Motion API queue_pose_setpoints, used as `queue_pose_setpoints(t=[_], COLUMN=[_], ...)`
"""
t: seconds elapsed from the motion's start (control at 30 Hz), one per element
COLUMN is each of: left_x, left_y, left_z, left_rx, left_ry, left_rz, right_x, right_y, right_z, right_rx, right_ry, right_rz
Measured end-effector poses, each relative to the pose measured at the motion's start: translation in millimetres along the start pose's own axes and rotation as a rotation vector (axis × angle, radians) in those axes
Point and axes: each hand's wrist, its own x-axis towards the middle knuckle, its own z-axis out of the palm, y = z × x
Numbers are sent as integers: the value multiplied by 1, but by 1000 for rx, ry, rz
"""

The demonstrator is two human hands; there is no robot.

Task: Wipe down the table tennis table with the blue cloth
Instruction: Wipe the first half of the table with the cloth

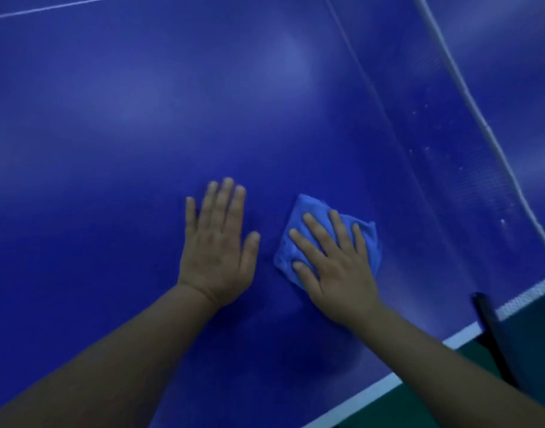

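Note:
The dark blue table tennis table (141,125) fills nearly the whole view. A folded light blue cloth (306,211) lies flat on it, right of centre. My right hand (336,264) presses down on the cloth with straight, spread fingers, covering most of it. My left hand (217,242) rests flat on the bare table surface just left of the cloth, fingers straight and close together, a small gap between it and the cloth.
The net (493,186), with its white top band (468,88), runs diagonally along the right. A black net post clamp (493,332) sits at the table's white-edged side (373,387). Green floor (419,406) shows beyond that edge. A white line (48,7) crosses the far top left.

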Motion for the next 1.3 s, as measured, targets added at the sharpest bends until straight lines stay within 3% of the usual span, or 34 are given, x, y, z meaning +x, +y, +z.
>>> queue_pose_setpoints(t=[0.1, 0.23, 0.33, 0.43, 0.6, 0.7, 0.73, 0.8, 0.9, 0.97, 1.1, 1.2, 1.3], left_x=[-1, 1, 4, 4, 3, 4, 4, 3, 5, 5, 3, 4, 4], left_y=[23, 22, 25, 25, 27, 27, 27, 27, 28, 28, 29, 30, 32], left_z=[18, 21, 22, 24, 25, 26, 26, 25, 27, 28, 27, 28, 27], left_rx=[52, 106, 125, 158, 170, 159, 155, 153, 189, 216, 240, 258, 283], left_ry=[-112, -151, -163, -186, -200, -189, -183, -175, -172, -168, -181, -204, -224], left_rz=[155, 144, 172, 163, 155, 145, 144, 137, 142, 149, 137, 130, 133], right_x=[57, 187, 235, 174, -61, -57, -32, 29, 101, 116, 13, -99, -99], right_y=[-5, -18, 16, 70, 73, 61, 55, 34, -2, 8, 72, 75, 57], right_z=[-2, -3, -11, -10, -8, 0, 3, 8, 5, 6, 9, -1, -4], right_rx=[19, 108, 128, 129, 37, 87, 57, 6, 82, 87, -39, 20, 117], right_ry=[21, 26, 2, 47, 54, 21, 72, 182, 67, 53, 221, 118, 44], right_rz=[260, 185, 268, 500, 842, 1068, 1060, 846, 389, 359, 758, 974, 1159])
